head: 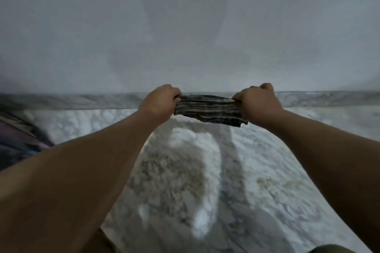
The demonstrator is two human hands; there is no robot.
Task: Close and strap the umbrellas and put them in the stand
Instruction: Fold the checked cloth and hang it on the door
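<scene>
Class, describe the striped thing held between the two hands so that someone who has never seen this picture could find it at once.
Start at the pale wall and follow it down to the marble skirting along the floor. In front of that band, the left hand and right hand grip the ends of a folded umbrella. Its dark and cream stripes set it apart from everything pale around it.

Marbled floor (267,170), marble skirting strip (82,100), plain pale wall (185,26)

A pale marbled floor (277,170) spreads beneath both hands, meeting a grey veined skirting (82,100) just beyond them. Well left of the left hand (158,101), a dark purplish fabric heap (18,139) lies blurred on it.
</scene>
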